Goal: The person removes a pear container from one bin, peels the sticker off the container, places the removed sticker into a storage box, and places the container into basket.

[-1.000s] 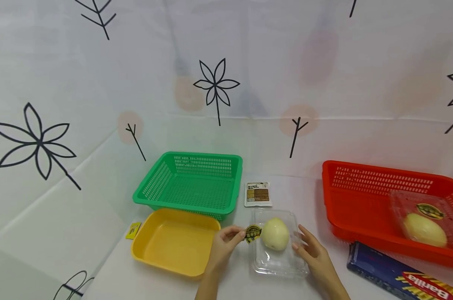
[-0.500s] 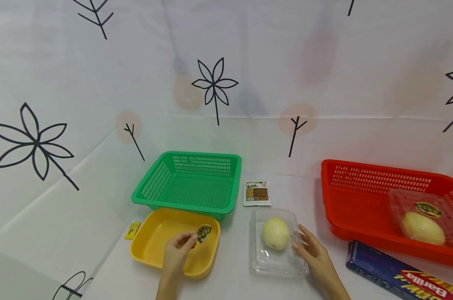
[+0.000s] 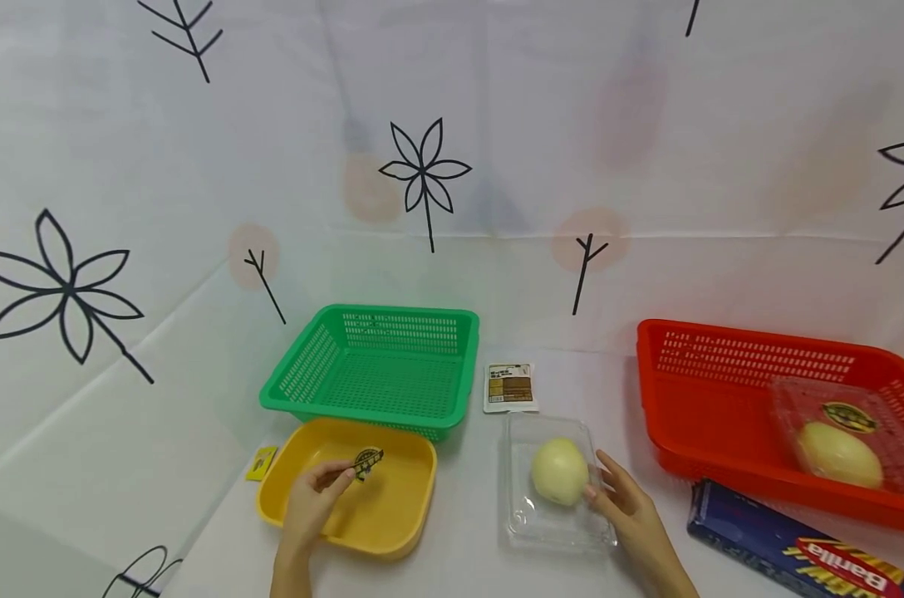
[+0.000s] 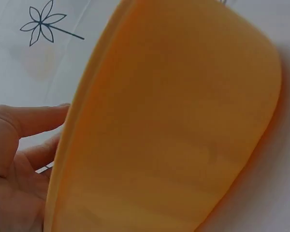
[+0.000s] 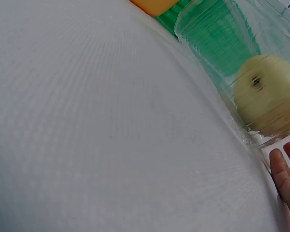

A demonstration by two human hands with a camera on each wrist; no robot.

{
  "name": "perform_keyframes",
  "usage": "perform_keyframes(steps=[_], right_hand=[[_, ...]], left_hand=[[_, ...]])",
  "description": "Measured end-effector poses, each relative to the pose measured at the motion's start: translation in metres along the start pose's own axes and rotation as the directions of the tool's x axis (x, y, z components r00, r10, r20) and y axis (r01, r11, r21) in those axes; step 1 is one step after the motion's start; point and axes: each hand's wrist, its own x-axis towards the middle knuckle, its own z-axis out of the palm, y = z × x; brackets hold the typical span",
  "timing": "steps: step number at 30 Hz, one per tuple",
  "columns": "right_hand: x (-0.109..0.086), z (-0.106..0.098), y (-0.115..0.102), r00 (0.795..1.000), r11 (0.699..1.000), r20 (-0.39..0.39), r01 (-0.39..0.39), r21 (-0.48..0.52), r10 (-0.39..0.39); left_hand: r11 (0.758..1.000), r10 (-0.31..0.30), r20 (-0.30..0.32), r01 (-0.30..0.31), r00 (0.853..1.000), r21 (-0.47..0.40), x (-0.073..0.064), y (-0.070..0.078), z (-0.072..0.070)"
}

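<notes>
My left hand [image 3: 307,507] is over the yellow basin [image 3: 385,536], pinching a black and gold round sticker [image 3: 367,463] between thumb and fingertips. In the left wrist view, the basin's outer wall [image 4: 169,111] hides the fingertips and sticker. A clear plastic container [image 3: 523,519] lies in front, with a pale yellow round fruit [image 3: 559,471] inside. My right hand [image 3: 635,515] is at the container's right side, thumb and fingers extended and spread, fingertips right at its edge. The right wrist view shows the fruit [image 5: 266,94] through the clear wall.
Behind the basin stands a green basket [image 3: 392,386]; beside it lies a white and brown packet [image 3: 509,388]. A small yellow packet [image 3: 261,463] is at left. At right, a red basket [image 3: 706,415] holds another boxed fruit [image 3: 841,454], with a blue pasta box [image 3: 759,531] before it.
My left hand has moved left from the container to over the yellow basin, carrying the sticker. The fruit has shifted slightly right inside the container. My right hand stays at the container's edge.
</notes>
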Motion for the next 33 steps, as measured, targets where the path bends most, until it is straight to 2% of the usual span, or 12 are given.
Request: perform_keyframes(steps=[5, 10, 14, 18, 25, 33], right_hand=[[-0.001, 0.002, -0.002, 1.000, 1.000, 0.003, -0.023, 0.010, 0.023], [0.000, 0.002, -0.002, 0.998, 0.998, 0.012, -0.058, 0.003, 0.058], [0.000, 0.002, -0.002, 0.998, 0.998, 0.014, -0.068, 0.001, 0.068], [0.000, 0.002, -0.003, 0.997, 0.997, 0.015, -0.079, 0.007, 0.078], [0.001, 0.002, -0.002, 0.997, 0.997, 0.018, -0.079, 0.012, 0.079], [-0.001, 0.001, -0.004, 0.996, 0.996, 0.021, -0.084, 0.015, 0.083]], left_hand=[[0.996, 0.019, 0.058, -0.024, 0.998, 0.087, 0.010, -0.004, -0.008], [0.992, 0.030, 0.086, -0.041, 0.996, 0.121, 0.021, -0.011, -0.015], [0.993, 0.018, 0.103, -0.029, 0.995, 0.116, 0.028, -0.015, -0.019], [0.993, -0.013, 0.111, 0.000, 0.994, 0.117, 0.031, -0.017, -0.021], [0.989, -0.025, 0.127, 0.005, 0.992, 0.151, 0.034, -0.018, -0.023], [0.969, -0.057, 0.133, 0.023, 0.990, 0.248, 0.036, -0.020, -0.021]])
